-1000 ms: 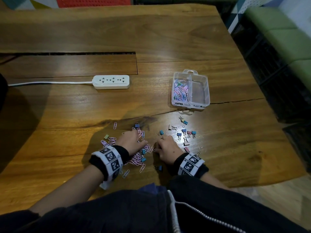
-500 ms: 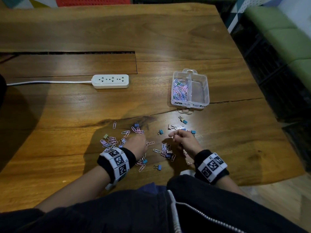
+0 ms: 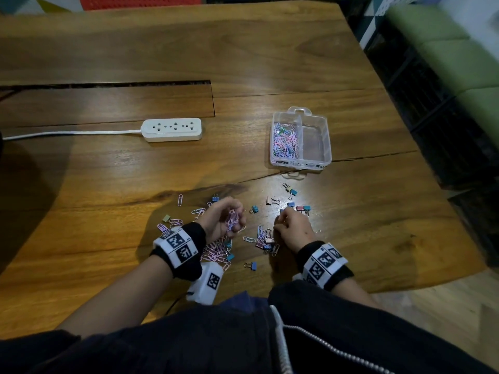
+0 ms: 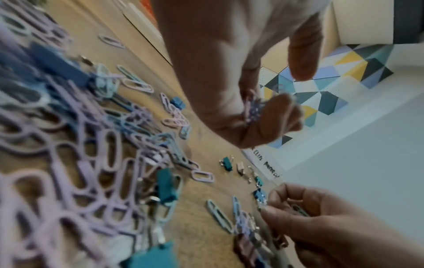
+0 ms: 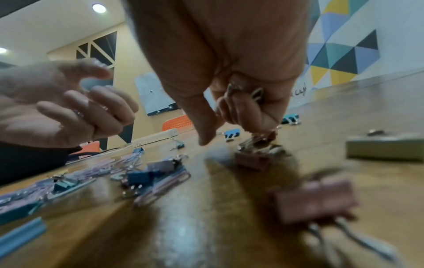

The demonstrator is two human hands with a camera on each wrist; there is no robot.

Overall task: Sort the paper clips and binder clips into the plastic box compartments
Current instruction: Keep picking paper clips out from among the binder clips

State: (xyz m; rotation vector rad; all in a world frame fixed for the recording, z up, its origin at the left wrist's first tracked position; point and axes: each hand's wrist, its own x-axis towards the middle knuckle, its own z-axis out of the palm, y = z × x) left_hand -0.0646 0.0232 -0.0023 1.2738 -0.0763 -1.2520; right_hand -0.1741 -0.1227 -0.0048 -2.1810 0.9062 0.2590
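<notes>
A: What has changed since half a second ago?

B: The left hand (image 3: 222, 218) was flat on the table (image 3: 108, 171) over the loose clips; now it is lifted and turned palm up, fingers curled round a bunch of paper clips (image 3: 232, 221), pink and purple.

A: And the other hand?

B: The right hand (image 3: 293, 228) has drawn back a little toward the body. Its fingers are curled, and in the right wrist view metal clip handles (image 5: 257, 94) stick out between them, so it is holding clips; I cannot tell how many.

A: Where is the rest of the pile?

B: A heap of paper clips (image 3: 213, 251) lies just under the left wrist, with a few blue binder clips (image 3: 252, 265) mixed in. A small cluster (image 3: 266, 241) lies between the hands, touching the right hand's side. More binder clips (image 3: 290, 188) are scattered beyond the right hand, toward the box.

A: And the box?

B: The clear plastic box (image 3: 301, 163) sits where it was, well apart from both hands. Its left compartment holds paper clips (image 3: 285, 140). The power strip (image 3: 172, 129) has not moved either.
</notes>
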